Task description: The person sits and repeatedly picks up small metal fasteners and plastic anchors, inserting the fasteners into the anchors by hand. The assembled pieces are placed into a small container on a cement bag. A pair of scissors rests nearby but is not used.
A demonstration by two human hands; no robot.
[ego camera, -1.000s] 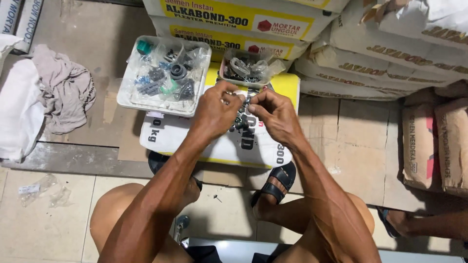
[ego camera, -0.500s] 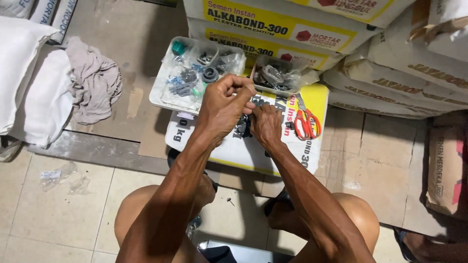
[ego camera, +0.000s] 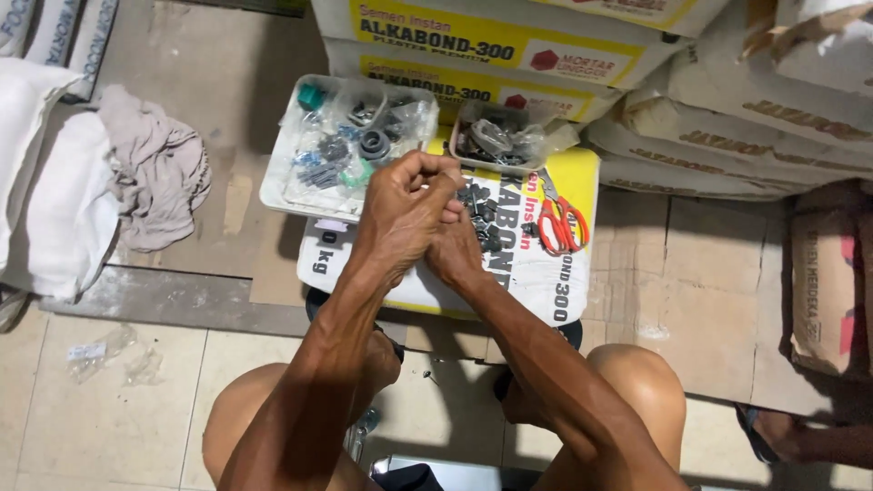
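My left hand point(ego camera: 401, 207) is curled over my right hand point(ego camera: 452, 247), fingers pinched together just above a small heap of dark grey fittings point(ego camera: 482, 216). Whatever the fingertips pinch is hidden between the two hands. The heap lies on a white and yellow sack point(ego camera: 546, 273) laid flat in front of my knees. Red-handled scissors point(ego camera: 559, 218) rest on the sack to the right of my hands.
A white tray point(ego camera: 277, 186) of bagged grey and teal parts sits at the sack's left, a smaller tray point(ego camera: 491, 136) of bagged parts behind it. Stacked sacks point(ego camera: 509, 41) wall the back and right. Crumpled cloth point(ego camera: 155, 173) and white bags point(ego camera: 55, 200) lie left. Another person's foot point(ego camera: 782, 432) shows at lower right.
Both hands have come closer together, the left now folded over the right. The view has shifted so the trays and sack sit further right and the scissors show.
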